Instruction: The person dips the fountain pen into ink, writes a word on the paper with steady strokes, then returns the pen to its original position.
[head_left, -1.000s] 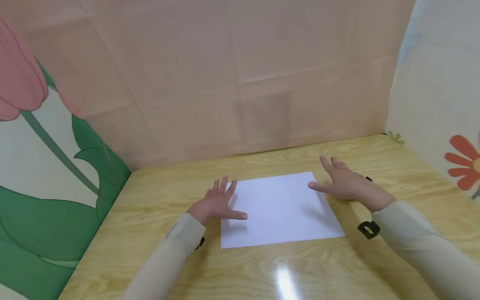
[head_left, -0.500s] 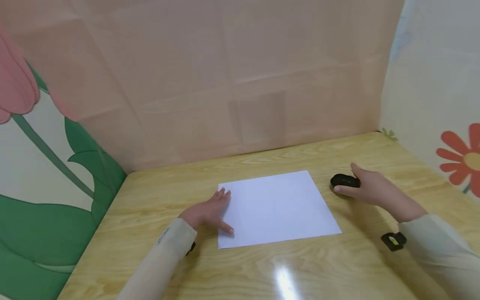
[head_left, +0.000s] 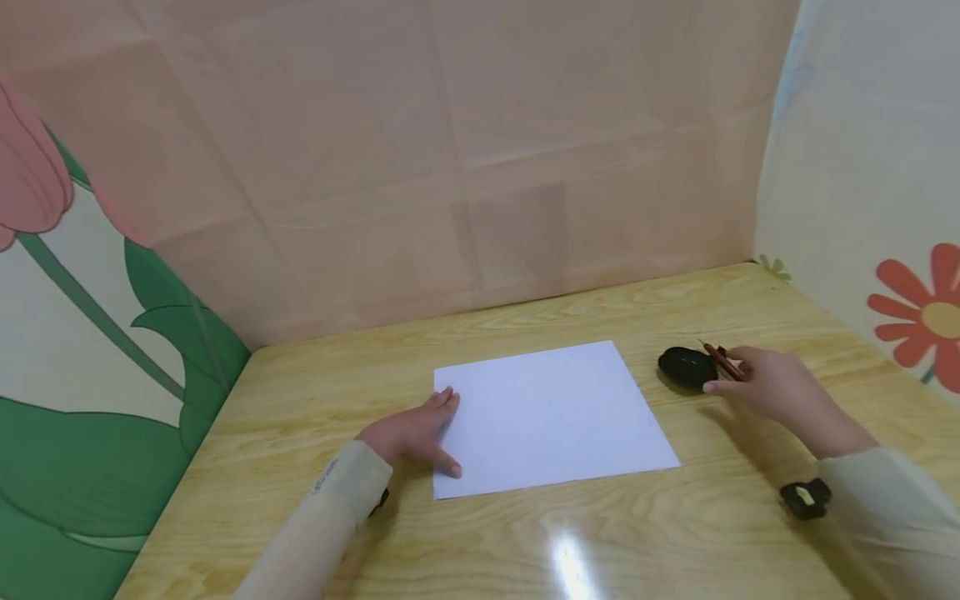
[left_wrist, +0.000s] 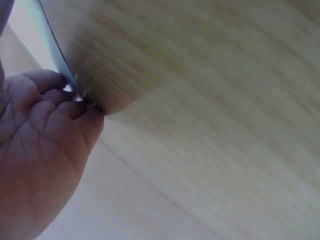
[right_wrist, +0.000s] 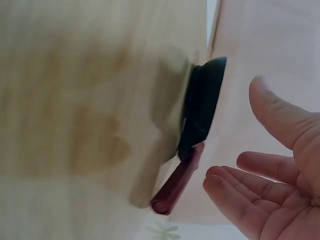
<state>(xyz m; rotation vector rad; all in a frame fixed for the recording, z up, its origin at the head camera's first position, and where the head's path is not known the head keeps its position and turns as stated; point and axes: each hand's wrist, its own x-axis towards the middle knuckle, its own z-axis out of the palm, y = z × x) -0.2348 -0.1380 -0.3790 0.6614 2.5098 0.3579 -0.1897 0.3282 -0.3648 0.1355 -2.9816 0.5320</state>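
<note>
A white sheet of paper (head_left: 555, 425) lies flat on the wooden table (head_left: 570, 525). On its left edge rest the fingers and thumb of my left hand (head_left: 412, 431). To the right of the sheet is a black, rounded, oval thing (head_left: 686, 369), with a slim reddish-brown stick-like thing (head_left: 723, 362) at its right side. My right hand (head_left: 783, 392) is beside them, thumb and fingers spread around the stick's near end. In the right wrist view a gap shows between my right fingers (right_wrist: 235, 192) and the stick (right_wrist: 175, 187).
A pinkish cloth backdrop (head_left: 375, 167) hangs behind the table. Flower-patterned panels stand at left (head_left: 75, 467) and right (head_left: 847, 208). Dark wrist devices (head_left: 806, 497) hang below both sleeves.
My left hand has come down from above the sheet onto its left edge. My right hand has moved right, off the sheet, passing over the black thing, which now shows with the stick.
</note>
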